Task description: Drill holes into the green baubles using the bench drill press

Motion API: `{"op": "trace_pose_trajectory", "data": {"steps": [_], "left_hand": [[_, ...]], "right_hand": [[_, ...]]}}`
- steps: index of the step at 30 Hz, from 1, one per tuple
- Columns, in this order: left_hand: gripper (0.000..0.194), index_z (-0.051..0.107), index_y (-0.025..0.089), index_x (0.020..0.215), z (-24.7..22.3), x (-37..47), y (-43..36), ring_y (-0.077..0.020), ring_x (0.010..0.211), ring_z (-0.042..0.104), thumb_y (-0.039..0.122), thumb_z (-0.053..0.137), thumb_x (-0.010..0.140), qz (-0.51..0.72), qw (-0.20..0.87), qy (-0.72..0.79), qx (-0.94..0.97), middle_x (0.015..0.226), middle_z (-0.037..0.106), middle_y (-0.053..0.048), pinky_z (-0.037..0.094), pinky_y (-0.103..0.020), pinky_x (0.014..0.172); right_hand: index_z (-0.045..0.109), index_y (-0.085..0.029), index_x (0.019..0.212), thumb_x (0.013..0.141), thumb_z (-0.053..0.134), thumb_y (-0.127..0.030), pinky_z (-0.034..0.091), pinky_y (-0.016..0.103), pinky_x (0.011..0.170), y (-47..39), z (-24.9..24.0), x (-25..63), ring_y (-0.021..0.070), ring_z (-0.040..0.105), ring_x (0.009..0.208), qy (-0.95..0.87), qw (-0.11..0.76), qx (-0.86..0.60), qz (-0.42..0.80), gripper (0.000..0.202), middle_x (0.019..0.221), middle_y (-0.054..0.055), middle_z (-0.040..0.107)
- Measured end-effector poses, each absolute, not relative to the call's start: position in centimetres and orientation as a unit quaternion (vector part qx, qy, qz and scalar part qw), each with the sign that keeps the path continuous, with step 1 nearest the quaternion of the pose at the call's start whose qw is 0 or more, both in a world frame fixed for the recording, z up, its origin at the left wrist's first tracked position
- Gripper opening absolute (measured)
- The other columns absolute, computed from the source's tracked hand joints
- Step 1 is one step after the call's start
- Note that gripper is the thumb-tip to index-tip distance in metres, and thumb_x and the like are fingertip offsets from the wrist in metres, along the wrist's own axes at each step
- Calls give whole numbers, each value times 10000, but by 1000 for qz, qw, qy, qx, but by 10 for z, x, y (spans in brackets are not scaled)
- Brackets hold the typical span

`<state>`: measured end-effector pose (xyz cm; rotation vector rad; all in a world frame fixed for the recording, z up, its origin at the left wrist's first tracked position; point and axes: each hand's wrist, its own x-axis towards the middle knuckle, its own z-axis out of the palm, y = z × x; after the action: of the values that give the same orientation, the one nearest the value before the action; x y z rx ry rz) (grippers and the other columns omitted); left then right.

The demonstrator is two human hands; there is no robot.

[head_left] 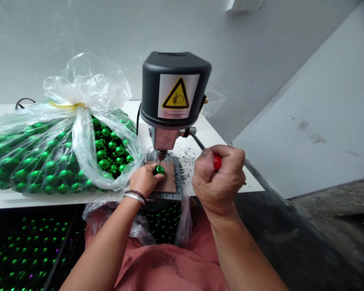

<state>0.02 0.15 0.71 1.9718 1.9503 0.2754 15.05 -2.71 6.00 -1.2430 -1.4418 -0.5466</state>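
My left hand (143, 176) pinches a shiny green ball (160, 170) on a brown board (167, 182) under the drill press (176, 91). The thin drill bit (160, 163) comes down at the top of the ball; whether it has entered the ball I cannot tell. With closed fingers my right hand (220, 178) grips the press's lever (197, 141), its red knob (217, 162) showing between the fingers. Left of the press lies a clear plastic bag (86, 141), tied with a yellow strip and torn open at its side, full of green balls (106, 153).
Dark shavings (186, 161) litter the white table (221, 143) around the press base (178, 178). An open bag of green balls (165, 222) sits in my lap, below the table edge. More green balls (21, 250) fill a dark container at lower left. A wall (94, 32) stands behind.
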Motion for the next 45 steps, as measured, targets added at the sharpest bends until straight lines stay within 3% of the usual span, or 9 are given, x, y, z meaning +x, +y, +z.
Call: {"op": "trace_pose_trajectory", "data": {"steps": [17, 45], "left_hand": [[415, 608, 273, 1130, 8, 0, 1, -227, 924, 626, 447, 549, 759, 103, 188, 689, 693, 1048, 687, -40, 438, -284, 724], [411, 599, 292, 1141, 5, 0, 0, -221, 945, 625, 441, 558, 761, 115, 181, 690, 692, 1062, 683, -43, 447, -283, 759]], "right_hand": [[456, -192, 863, 766, 492, -129, 435, 242, 587, -21, 40, 143, 100, 537, 663, -578, 612, -493, -221, 121, 735, 0, 530], [401, -196, 879, 729, 478, -88, 419, 245, 569, -15, 18, 144, 101, 485, 615, -612, 629, -442, -189, 201, 701, -15, 468]]}}
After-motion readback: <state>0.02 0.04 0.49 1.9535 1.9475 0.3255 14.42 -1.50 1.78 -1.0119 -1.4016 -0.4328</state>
